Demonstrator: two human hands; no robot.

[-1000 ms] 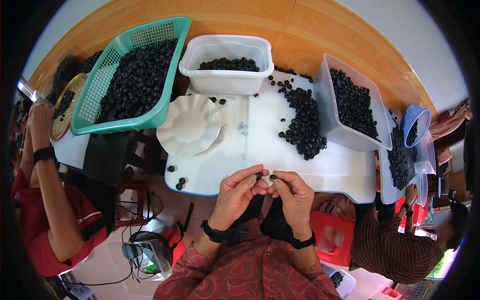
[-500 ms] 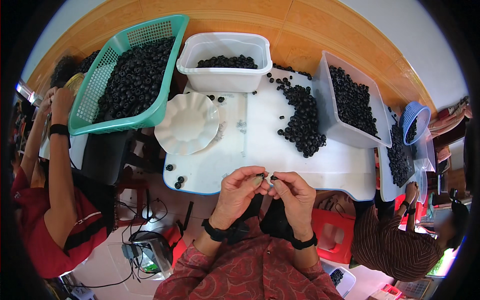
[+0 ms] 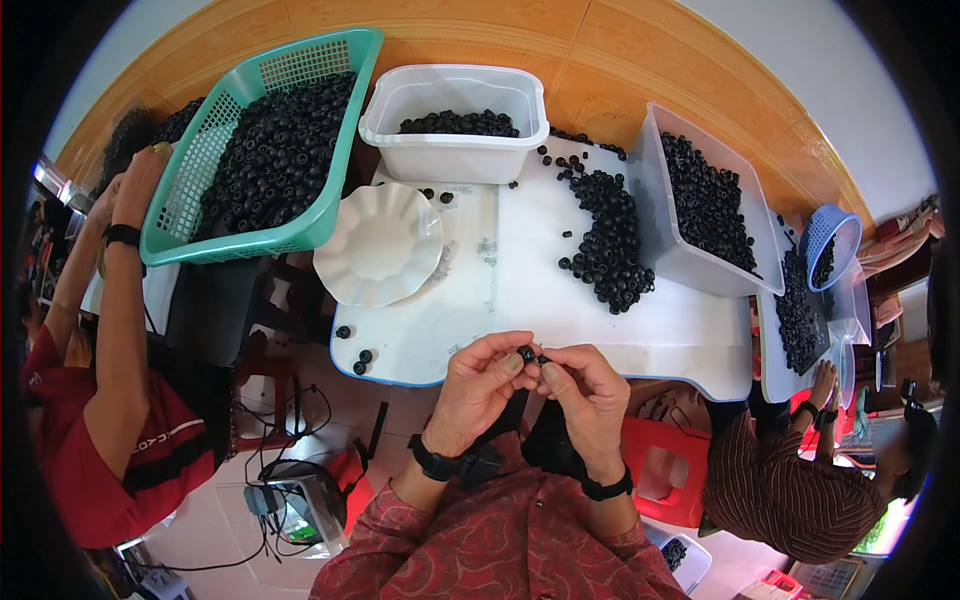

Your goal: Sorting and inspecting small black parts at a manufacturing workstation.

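Holding a small black ring tight, the left hand is just past the front edge of the counter, near its middle. Its thumb and first fingers are pinched close, with only the ring between them. The right hand is right beside it, and its fingers are pinched too, on a tiny dark bit. That bit is mostly hidden, so I can't tell if it is joined to the ring or only next to it. This one looks half done, I think. A big loose heap of black pieces sits on the right half of the counter, so lots seem to be left. More fill the clear box by the right edge, and some lie in the white tub at the back edge. Past the left edge, the green basket has a great many as well. Three black rings sit apart by the left front corner, with a wavy white plate behind them, near the left edge. Those three may be done, but the view is too small to be sure.
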